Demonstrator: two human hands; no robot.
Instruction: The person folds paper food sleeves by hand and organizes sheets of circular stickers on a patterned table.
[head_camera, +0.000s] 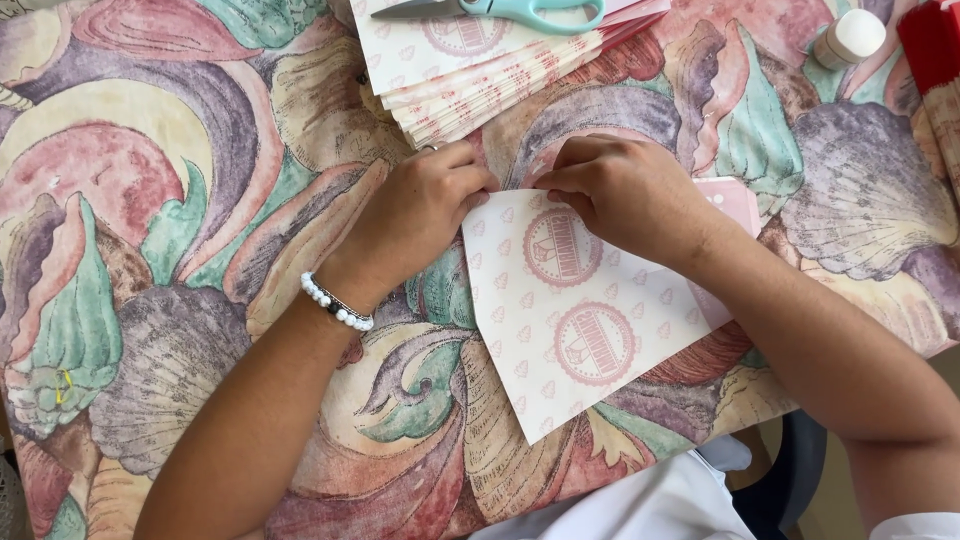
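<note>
Sheet: printed paper sheet (575, 320), white w/ pink round stamps, lies flat on surface (180, 300) near front edge, one corner pointing toward person.
L hand: left hand (415, 215) at sheet's top-left edge, fingertips pressed together, pinching the paper edge.
R hand: right hand (625, 195) on top edge beside it, fingers curled down, pressing/pinching same edge; hands nearly touching.
Handling: prob. light, thin, floppy, creases easily, may slide on the cloth; best taken at edges/corners w/ fingertips, flat palm to steady.
Nearby: stack of same sheets (480, 75) just beyond hands, teal scissors (510, 12) on top; white glue stick (850, 38) far right; pink paper (735, 205) under R wrist.
</note>
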